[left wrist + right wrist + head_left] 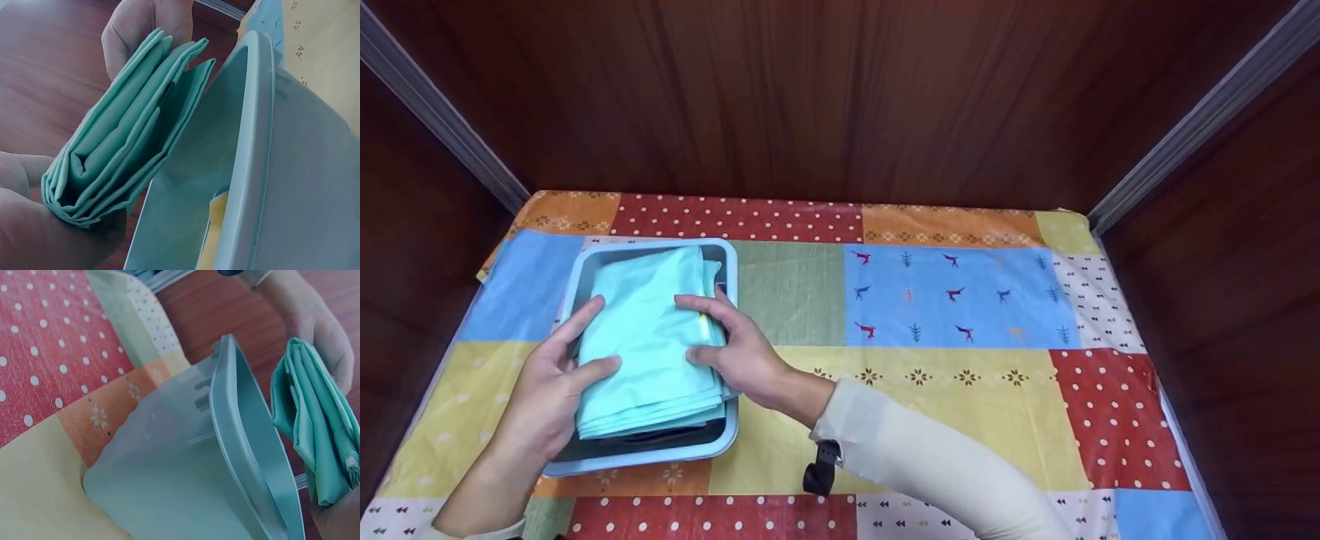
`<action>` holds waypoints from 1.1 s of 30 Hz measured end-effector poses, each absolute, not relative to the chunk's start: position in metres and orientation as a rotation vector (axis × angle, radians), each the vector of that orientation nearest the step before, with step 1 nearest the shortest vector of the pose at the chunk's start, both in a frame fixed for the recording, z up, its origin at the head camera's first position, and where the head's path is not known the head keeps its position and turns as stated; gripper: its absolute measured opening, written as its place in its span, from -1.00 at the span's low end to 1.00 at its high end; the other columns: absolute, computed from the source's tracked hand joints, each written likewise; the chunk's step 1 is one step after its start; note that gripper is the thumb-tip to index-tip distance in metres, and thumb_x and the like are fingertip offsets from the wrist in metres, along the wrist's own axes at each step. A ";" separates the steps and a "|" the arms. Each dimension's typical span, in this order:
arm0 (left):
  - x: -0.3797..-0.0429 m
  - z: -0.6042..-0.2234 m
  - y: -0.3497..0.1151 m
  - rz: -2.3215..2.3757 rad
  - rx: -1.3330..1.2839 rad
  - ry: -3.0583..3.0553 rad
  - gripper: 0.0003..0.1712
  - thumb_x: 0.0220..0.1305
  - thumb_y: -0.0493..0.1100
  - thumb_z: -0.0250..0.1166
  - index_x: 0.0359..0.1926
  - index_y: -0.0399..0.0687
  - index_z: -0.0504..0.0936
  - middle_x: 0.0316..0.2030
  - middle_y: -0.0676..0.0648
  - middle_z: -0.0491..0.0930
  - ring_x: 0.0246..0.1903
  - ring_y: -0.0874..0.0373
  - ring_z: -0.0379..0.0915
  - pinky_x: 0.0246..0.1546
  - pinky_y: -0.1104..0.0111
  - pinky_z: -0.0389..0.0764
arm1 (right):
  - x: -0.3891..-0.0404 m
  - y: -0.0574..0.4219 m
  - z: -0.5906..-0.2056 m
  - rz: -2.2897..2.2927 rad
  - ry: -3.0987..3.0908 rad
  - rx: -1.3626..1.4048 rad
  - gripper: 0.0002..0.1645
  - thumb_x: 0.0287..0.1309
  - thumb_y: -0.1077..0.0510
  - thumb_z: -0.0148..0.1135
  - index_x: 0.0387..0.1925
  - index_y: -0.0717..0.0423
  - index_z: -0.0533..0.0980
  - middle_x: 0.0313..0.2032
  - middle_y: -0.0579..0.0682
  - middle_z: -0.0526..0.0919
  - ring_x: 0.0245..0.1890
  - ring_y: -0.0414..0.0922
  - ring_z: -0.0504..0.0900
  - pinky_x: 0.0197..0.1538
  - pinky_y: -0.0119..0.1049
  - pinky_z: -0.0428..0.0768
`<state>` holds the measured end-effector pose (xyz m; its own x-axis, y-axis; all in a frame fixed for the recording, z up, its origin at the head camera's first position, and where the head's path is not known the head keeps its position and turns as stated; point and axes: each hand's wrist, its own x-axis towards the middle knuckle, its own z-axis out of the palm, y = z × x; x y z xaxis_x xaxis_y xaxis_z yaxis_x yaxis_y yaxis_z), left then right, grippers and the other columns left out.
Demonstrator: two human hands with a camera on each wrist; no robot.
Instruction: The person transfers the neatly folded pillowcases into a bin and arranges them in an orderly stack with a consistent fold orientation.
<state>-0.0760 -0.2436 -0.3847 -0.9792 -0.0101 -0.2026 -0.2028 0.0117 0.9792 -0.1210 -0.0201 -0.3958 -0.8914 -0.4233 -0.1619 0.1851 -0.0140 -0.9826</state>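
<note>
A folded teal cloth, several layers thick, is held between both hands over a light blue plastic bin. My left hand grips its left side, thumb laid over the top layer. On the opposite side my right hand grips the edge near a small yellow mark, with thumb and index finger on top. Both wrist views show the cloth raised above the bin's rim, its folded layers seen edge-on. The fingers underneath are partly hidden by the cloth.
Something dark lies in the bin below the cloth, and a yellow piece shows against its inner wall. A patchwork tablecloth covers the table. Dark wood panels enclose the back and sides. A black strap hangs from the right sleeve.
</note>
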 end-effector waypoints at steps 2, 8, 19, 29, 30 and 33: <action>-0.076 -0.385 -0.245 2.101 -0.226 2.134 -0.13 0.42 -0.46 0.16 0.61 -0.13 -0.01 0.63 -0.10 -0.33 0.55 0.05 -0.39 0.09 0.72 0.38 | -0.121 -0.021 -0.396 -1.961 1.852 -0.247 -0.29 0.22 0.50 0.21 0.31 -0.12 0.55 0.62 -0.02 -0.13 0.59 -0.04 -0.13 0.51 -0.17 0.16; -0.077 -0.383 -0.246 2.085 -0.240 2.144 -0.13 0.42 -0.45 0.16 0.62 -0.09 -0.01 0.63 -0.11 -0.33 0.55 0.03 -0.39 0.09 0.72 0.39 | -0.121 -0.023 -0.395 -1.964 1.844 -0.253 -0.30 0.24 0.49 0.20 0.33 -0.10 0.53 0.62 0.01 -0.15 0.59 -0.02 -0.13 0.49 -0.19 0.19; -0.078 -0.383 -0.248 2.009 -0.246 2.250 -0.13 0.42 -0.45 0.15 0.62 -0.12 -0.02 0.63 -0.11 -0.30 0.57 0.04 -0.42 0.34 0.53 0.26 | -0.121 -0.024 -0.395 -1.863 1.982 -0.279 -0.27 0.26 0.41 0.25 0.38 -0.19 0.48 0.63 0.01 -0.20 0.59 0.00 -0.14 0.46 -0.13 0.28; -0.075 -0.379 -0.244 1.714 -0.407 2.576 -0.17 0.45 -0.37 0.10 0.62 -0.10 -0.04 0.62 -0.18 -0.35 0.56 -0.27 -0.38 0.43 -0.20 0.08 | -0.126 -0.016 -0.397 -1.729 2.151 -0.223 -0.13 0.20 0.25 0.31 0.51 -0.23 0.29 0.63 0.01 -0.28 0.60 0.06 -0.18 0.42 0.18 0.29; -0.075 -0.378 -0.243 1.714 -0.397 2.579 -0.17 0.45 -0.37 0.10 0.62 -0.11 -0.02 0.62 -0.19 -0.34 0.57 -0.24 -0.41 0.47 -0.17 0.01 | -0.127 -0.015 -0.397 -1.728 2.144 -0.222 -0.13 0.20 0.25 0.31 0.51 -0.23 0.29 0.63 0.01 -0.27 0.60 0.06 -0.18 0.42 0.19 0.28; -0.077 -0.377 -0.239 1.725 -0.360 2.588 -0.20 0.45 -0.36 0.12 0.61 -0.16 0.02 0.62 -0.22 -0.29 0.58 -0.19 -0.45 0.50 -0.17 -0.15 | -0.128 -0.012 -0.397 -1.722 2.134 -0.222 -0.14 0.21 0.24 0.31 0.51 -0.24 0.30 0.63 0.01 -0.26 0.60 0.06 -0.17 0.44 0.20 0.23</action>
